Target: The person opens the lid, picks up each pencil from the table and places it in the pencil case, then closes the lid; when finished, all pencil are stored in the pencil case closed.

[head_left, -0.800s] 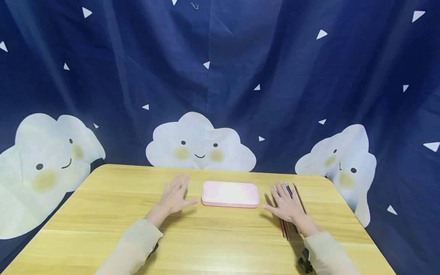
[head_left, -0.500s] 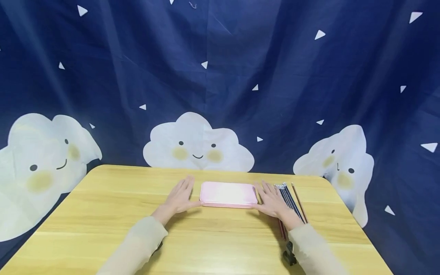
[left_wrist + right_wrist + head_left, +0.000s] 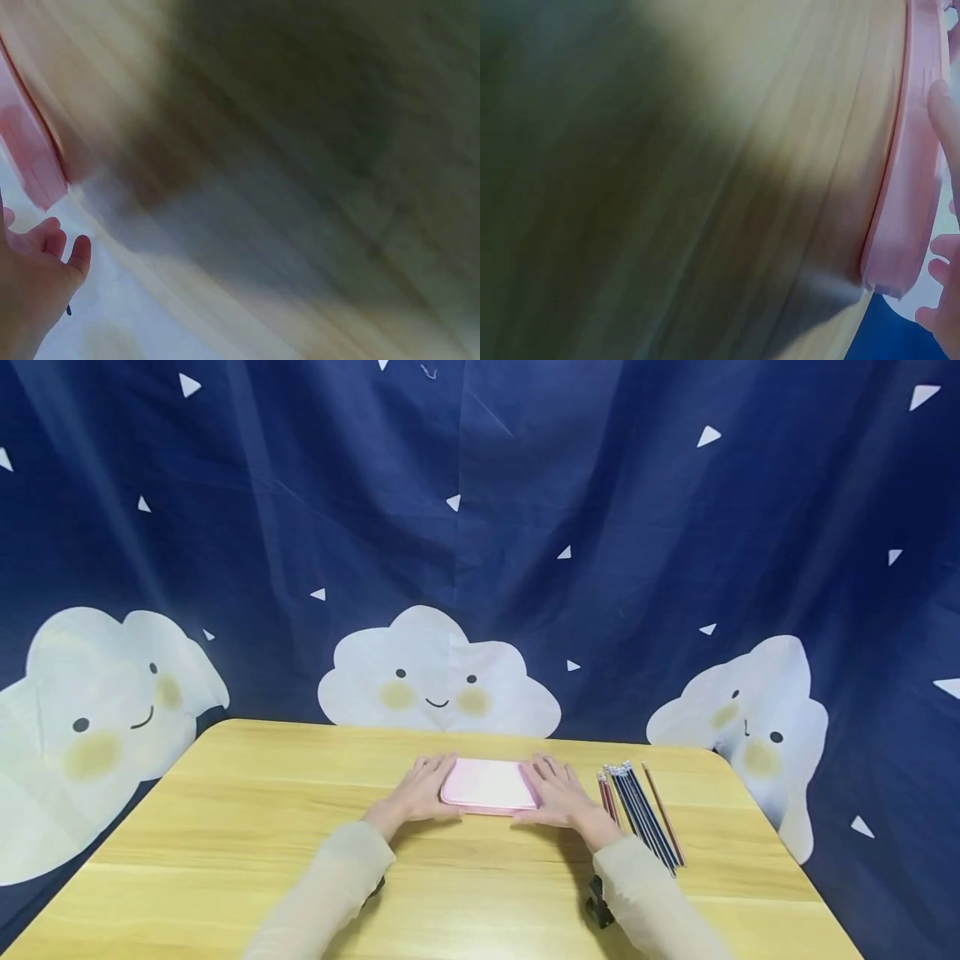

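Note:
A flat pink pencil case [image 3: 489, 785] with rounded corners lies on the table, its lid down. The left hand [image 3: 418, 795] grips its left end, thumb along the front edge and fingers toward the back corner. At the other end the right hand [image 3: 557, 797] holds the case the same way and covers that end. In the left wrist view the left hand [image 3: 46, 270] shows bent fingers by the case's corner [image 3: 34, 161]; its thumb is out of sight. The right wrist view has the right hand's thumb against the case's side [image 3: 904, 202].
Right of the right hand lie several dark blue pencils [image 3: 643, 818] in a bundle. Red pencils [image 3: 605, 795] sit on their left, and a single brown pencil [image 3: 663, 814] on their right. A blue curtain [image 3: 510, 527] with clouds hangs behind the wooden table [image 3: 300, 777].
Both hands have moved inward from either side of the pencil case and closed on its ends. The right hand has left the pencils, which are now uncovered.

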Tool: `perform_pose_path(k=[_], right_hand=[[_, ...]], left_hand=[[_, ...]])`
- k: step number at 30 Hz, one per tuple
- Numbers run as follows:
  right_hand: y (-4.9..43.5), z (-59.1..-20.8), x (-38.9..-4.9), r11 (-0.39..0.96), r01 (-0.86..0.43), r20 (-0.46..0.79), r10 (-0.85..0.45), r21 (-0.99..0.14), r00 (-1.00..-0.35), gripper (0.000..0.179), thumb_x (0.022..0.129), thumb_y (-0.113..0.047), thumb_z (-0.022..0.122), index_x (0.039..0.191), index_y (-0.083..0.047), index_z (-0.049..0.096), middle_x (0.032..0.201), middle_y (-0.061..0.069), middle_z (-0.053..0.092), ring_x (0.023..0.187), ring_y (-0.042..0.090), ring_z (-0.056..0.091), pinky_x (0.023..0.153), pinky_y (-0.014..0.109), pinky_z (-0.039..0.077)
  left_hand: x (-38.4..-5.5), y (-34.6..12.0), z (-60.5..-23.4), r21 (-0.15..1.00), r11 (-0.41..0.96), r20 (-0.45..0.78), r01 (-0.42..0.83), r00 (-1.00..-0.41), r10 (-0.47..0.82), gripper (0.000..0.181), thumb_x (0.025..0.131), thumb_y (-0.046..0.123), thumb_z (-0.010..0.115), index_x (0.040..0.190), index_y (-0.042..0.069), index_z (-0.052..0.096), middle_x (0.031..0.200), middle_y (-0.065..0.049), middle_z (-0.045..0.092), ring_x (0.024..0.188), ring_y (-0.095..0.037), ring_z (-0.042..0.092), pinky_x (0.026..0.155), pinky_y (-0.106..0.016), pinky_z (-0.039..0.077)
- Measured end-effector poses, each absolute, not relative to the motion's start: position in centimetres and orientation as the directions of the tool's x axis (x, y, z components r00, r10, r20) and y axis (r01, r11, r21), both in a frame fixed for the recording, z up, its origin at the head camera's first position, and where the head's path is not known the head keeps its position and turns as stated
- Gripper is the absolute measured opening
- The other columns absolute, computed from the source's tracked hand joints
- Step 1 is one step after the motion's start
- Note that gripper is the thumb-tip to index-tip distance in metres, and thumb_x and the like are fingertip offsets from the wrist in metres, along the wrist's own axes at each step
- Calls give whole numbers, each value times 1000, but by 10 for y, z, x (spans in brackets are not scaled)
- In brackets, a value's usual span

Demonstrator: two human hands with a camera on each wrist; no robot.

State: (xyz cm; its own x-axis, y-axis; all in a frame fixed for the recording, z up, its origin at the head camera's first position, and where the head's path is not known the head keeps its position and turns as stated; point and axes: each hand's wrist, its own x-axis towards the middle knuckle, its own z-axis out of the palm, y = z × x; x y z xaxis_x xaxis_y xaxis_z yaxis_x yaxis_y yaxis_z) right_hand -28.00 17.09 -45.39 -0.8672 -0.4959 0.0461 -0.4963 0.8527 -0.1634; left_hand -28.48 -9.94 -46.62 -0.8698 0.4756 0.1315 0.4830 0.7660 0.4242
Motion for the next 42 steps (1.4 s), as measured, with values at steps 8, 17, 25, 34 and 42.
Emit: perform_pose_path(k=[8,17,25,34,42], right_hand=[[162,-460,-284,847,-512,18,-515,-140,-857,100,68,-64,64,142,-8,29,145,22,25,132,41,23,103,61,19],[158,-460,-285,847,-514,41,-513,-136,-857,95,69,-62,64,141,-9,31,138,20,33,128,37,31,103,60,21],[158,-458,-287,846,-520,55,-517,-116,-854,95,69,-63,64,140,-10,33,134,19,36,124,36,34,101,58,25],[158,-461,-287,840,-530,39,-530,-118,-847,91,71,-64,62,140,-11,35,140,17,34,127,37,32,103,59,23],[161,-463,-287,814,-569,56,-567,-117,-822,91,70,-63,63,139,-11,37,139,17,36,125,38,33,102,60,24]], left_hand=[[-287,-91,-474,432,765,149,478,-874,462,98,66,43,77,140,-1,29,134,-25,39,115,-38,37,96,-52,35],[-289,-86,-477,449,775,126,445,-890,438,97,67,43,76,140,0,29,134,-23,40,116,-36,37,98,-53,34],[-292,-86,-477,462,771,131,439,-893,430,97,66,43,76,140,0,29,134,-23,40,114,-35,37,95,-52,35],[-296,-92,-478,529,755,111,388,-914,391,109,55,43,82,138,-3,30,134,-17,42,114,-33,35,92,-49,31],[-299,-98,-484,466,804,75,370,-922,380,113,49,55,81,137,2,34,130,-17,37,116,-33,30,84,-42,28]])
